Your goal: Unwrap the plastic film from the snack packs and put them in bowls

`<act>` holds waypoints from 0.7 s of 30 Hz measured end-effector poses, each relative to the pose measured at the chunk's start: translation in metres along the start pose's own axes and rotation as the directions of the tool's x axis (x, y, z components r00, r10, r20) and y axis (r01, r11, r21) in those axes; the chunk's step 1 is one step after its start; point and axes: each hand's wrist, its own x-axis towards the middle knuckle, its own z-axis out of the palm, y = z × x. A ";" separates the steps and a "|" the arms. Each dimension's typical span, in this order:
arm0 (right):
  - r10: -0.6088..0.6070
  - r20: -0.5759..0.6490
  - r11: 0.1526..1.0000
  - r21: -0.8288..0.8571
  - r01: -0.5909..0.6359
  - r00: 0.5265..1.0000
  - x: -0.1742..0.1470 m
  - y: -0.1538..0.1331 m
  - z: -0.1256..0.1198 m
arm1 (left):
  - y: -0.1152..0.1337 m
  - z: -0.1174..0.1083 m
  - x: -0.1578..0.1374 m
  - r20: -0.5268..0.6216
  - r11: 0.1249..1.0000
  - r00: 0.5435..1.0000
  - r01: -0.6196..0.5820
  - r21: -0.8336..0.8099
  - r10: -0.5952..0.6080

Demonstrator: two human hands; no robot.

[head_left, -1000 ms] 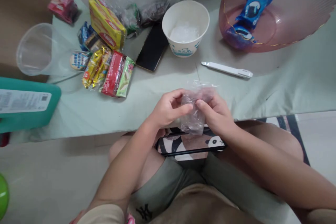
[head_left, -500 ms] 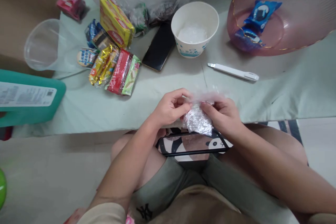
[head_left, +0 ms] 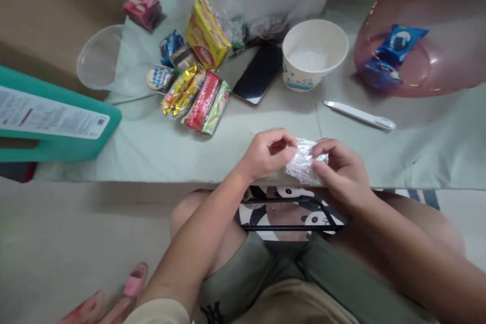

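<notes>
A crumpled, shiny clear plastic wrapper [head_left: 302, 164] is held between my two hands at the table's front edge. My left hand [head_left: 270, 153] pinches its left side between thumb and index finger. On the opposite side, my right hand [head_left: 342, 168] grips it with thumb and fingers. Whether anything lies inside the wrapper cannot be made out. Beyond my hands stands a white paper cup [head_left: 304, 81] with clear plastic in it. A white utility knife [head_left: 359, 115] lies in front of the cup, and a black phone [head_left: 258, 75] is to the cup's left.
Several packaged snacks [head_left: 201, 101] lie left of the phone, near a clear plastic tub [head_left: 96, 61] on its side. A teal container [head_left: 106, 126] stands at the left edge. At right, a pink bowl [head_left: 448, 61] holds blue packets [head_left: 402, 43]. A pink slipper [head_left: 135, 279] shows on the floor.
The camera view has shifted, so the table items appear farther right. The wrapper now looks flatter and more bunched between my hands, and my right-hand fingers have shifted on it.
</notes>
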 end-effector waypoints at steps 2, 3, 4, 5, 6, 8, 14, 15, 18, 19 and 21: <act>0.082 -0.095 0.996 -0.013 -0.083 0.992 0.002 -0.001 0.011 | -0.001 0.002 0.000 -0.064 0.998 0.997 -0.032 0.061 0.035; 0.118 -0.128 0.993 0.013 -0.117 0.985 0.004 -0.001 0.016 | -0.002 0.002 0.001 -0.084 0.996 0.995 -0.045 0.080 0.052; 0.153 -0.146 0.988 0.037 -0.149 0.977 0.007 -0.001 0.020 | -0.002 0.002 0.002 -0.095 0.994 0.993 -0.060 0.090 0.069; 0.183 -0.156 0.983 0.047 -0.178 0.971 0.010 -0.001 0.022 | -0.003 0.001 0.003 -0.105 0.993 0.991 -0.076 0.088 0.085; 0.196 -0.176 0.980 0.043 -0.192 0.965 0.015 -0.003 0.023 | -0.003 -0.001 0.004 -0.122 0.993 0.988 -0.084 0.079 0.093; 0.135 -0.260 0.989 -0.018 -0.144 0.956 0.027 -0.012 0.019 | -0.003 -0.006 0.007 -0.184 0.995 0.979 -0.084 0.059 0.093; -0.609 -0.285 0.671 -0.682 0.290 0.740 0.100 -0.081 -0.010 | 0.006 -0.020 0.013 -0.294 0.998 0.956 -0.037 -0.042 0.023; -0.607 -0.174 0.544 -0.802 0.247 0.775 0.118 -0.091 -0.013 | 0.008 -0.021 0.013 -0.287 0.998 0.958 -0.025 -0.058 0.007; -0.297 0.144 0.241 -0.945 0.220 0.944 0.172 -0.109 -0.014 | 0.010 -0.021 0.016 -0.275 0.997 0.961 -0.006 -0.071 -0.014; -0.154 0.185 0.207 -0.954 0.215 0.971 0.188 -0.110 -0.013 | 0.010 -0.021 0.017 -0.276 0.998 0.961 -0.006 -0.067 -0.013; 0.288 0.190 0.113 -0.980 0.163 0.939 0.215 -0.108 -0.010 | 0.010 -0.021 0.019 -0.282 0.998 0.959 -0.015 -0.061 -0.002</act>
